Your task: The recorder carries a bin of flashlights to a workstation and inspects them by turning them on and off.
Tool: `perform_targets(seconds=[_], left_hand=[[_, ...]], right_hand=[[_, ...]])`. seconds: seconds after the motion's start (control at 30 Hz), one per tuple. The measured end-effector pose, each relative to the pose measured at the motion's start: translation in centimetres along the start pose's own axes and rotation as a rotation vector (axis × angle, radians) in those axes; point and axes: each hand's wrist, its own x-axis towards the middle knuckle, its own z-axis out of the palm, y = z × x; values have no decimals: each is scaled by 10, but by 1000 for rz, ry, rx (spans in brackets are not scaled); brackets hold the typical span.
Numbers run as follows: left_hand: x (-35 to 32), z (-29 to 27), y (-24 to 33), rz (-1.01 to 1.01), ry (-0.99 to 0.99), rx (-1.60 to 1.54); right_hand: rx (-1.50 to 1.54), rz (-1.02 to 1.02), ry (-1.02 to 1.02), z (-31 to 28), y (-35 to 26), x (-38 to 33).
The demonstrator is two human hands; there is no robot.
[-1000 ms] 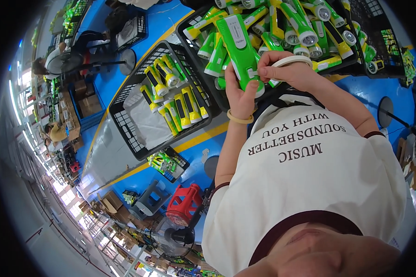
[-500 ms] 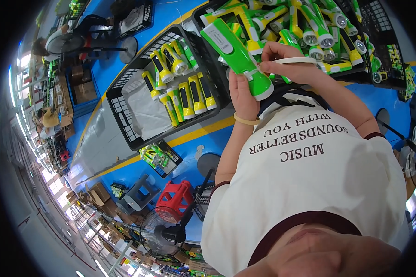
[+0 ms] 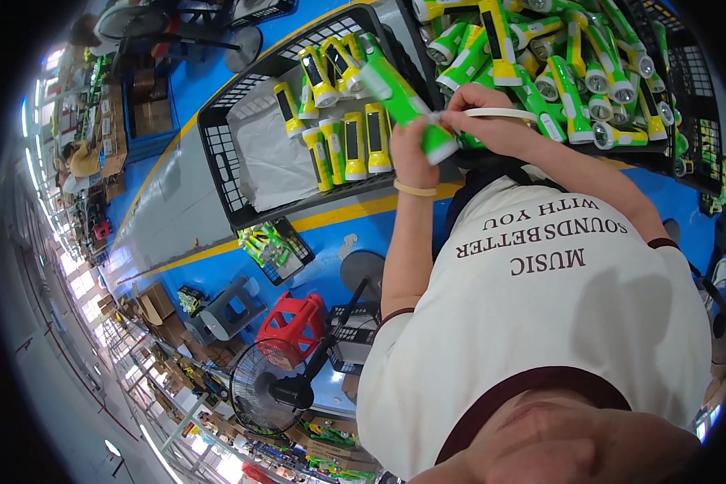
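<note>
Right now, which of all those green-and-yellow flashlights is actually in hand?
The flashlight gripped in the left hand, raised above the black crate; the right hand pinches its white strap.

Both forearms reach up and away from the chest, bent at the elbows. The left hand (image 3: 412, 149) is wrapped in a full closed grip (a band circles its wrist); the right hand (image 3: 484, 121) pinches with fingertips, just beside it.

Brown cardboard boxes (image 3: 148, 111) stand stacked far left, beside blue floor.

The left hand (image 3: 413, 153) hides the middle of the green flashlight (image 3: 403, 105).
</note>
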Motion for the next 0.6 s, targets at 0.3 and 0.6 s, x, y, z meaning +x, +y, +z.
perform_targets(seconds=[0.3,0.6], left_hand=[[118,-288,125,-215,813,1809],[87,69,-25,681,-176,1366]], right_hand=[[-53,183,146,-75,43,-7],[221,232,308,-140,38,-47]])
